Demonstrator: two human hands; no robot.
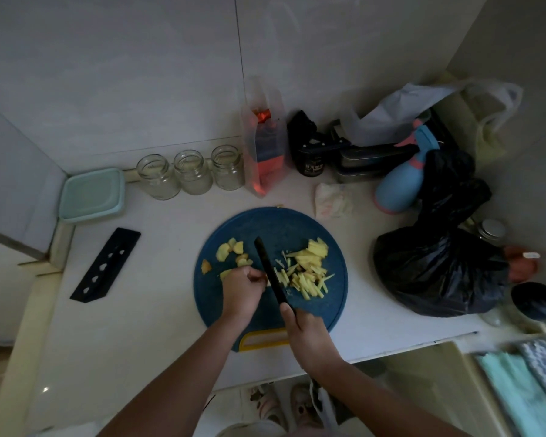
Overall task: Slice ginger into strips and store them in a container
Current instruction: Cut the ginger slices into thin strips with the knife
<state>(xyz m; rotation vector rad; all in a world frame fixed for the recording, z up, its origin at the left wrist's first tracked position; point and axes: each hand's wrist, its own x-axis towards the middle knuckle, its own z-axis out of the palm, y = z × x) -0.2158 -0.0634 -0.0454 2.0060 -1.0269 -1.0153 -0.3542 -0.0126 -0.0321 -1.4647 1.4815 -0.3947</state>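
Mid-slicing, right hand grips slim black knife, left hand apparently pinches pale yellow ginger slice; next, press down.

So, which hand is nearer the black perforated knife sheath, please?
Left. The left hand is right of the black perforated knife sheath; the right hand, gripping the black knife, is farther right.
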